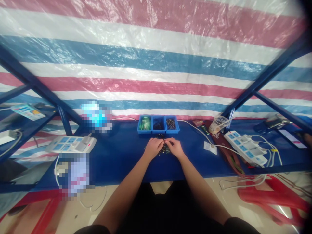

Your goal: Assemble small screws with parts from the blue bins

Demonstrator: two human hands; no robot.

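My left hand (153,148) and my right hand (175,147) meet over the blue table, fingertips almost touching. Both are closed in a pinch; what they hold between the fingertips is too small to make out. Under and around the fingers lies a small heap of dark and brass-coloured parts (159,152), partly hidden by the hands. Just beyond stand three joined blue bins. The left bin (138,127) holds green pieces, the middle bin (158,131) black pieces, and the right bin (172,131) small metallic pieces.
A white power strip (69,144) sits on the left and another power strip (246,148), with cables plugged in, on the right. Near the latter are a plastic cup (217,124), a maroon strap-like item (227,154) and a small white packet (210,148). Blue frame posts (64,120) flank the table.
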